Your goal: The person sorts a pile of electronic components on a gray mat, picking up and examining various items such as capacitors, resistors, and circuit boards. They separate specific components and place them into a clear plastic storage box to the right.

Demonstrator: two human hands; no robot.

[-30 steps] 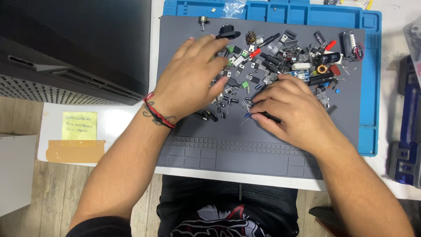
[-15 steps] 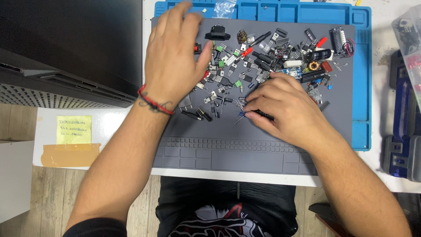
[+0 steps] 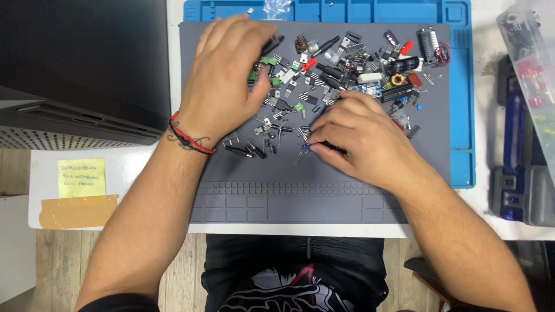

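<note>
Left hand (image 3: 222,75) spread flat, palm down, over parts (image 3: 324,69) scattered on grey mat (image 3: 243,173), fingertips near a black connector (image 3: 273,43). Right hand (image 3: 358,136) curled low, fingers pinching a thin black part (image 3: 332,147) beside a blue capacitor (image 3: 304,148) at mat's middle.

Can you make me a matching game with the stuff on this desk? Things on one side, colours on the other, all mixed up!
Things:
1. Flat rubber work mat
2. Tray with compartments under the mat
3. Square sticky note
4. Cord bracelet on the left wrist

Colours:
A. yellow
B. red
C. grey
D. blue

Pairs: 1-C, 2-D, 3-A, 4-B
</note>
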